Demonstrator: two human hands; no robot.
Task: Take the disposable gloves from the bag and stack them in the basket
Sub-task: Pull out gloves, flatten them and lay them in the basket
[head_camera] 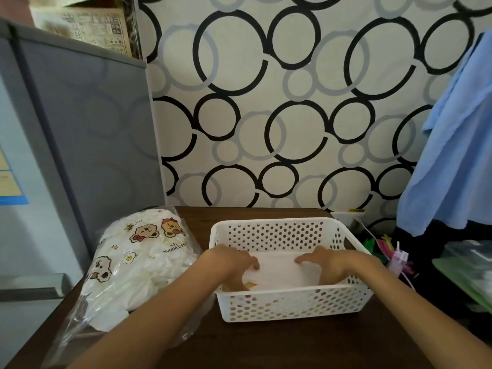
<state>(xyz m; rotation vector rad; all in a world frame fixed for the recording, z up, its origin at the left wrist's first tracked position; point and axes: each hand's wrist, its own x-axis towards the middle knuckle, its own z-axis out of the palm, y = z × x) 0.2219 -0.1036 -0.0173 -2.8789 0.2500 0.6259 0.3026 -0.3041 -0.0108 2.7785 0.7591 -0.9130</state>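
Observation:
A white perforated basket stands on the dark wooden table. Inside it lies a pale stack of disposable gloves. Both hands are down in the basket. My left hand rests on the stack's left end and my right hand on its right end, fingers laid fairly flat across the top. To the left lies a clear plastic bag printed with cartoon bears, still bulging with white gloves. Its open mouth sprawls toward the table's front left.
A grey cabinet side rises at the left behind the bag. A blue cloth hangs at the right, above coloured clutter and a green tray. The patterned wall closes the table's far edge.

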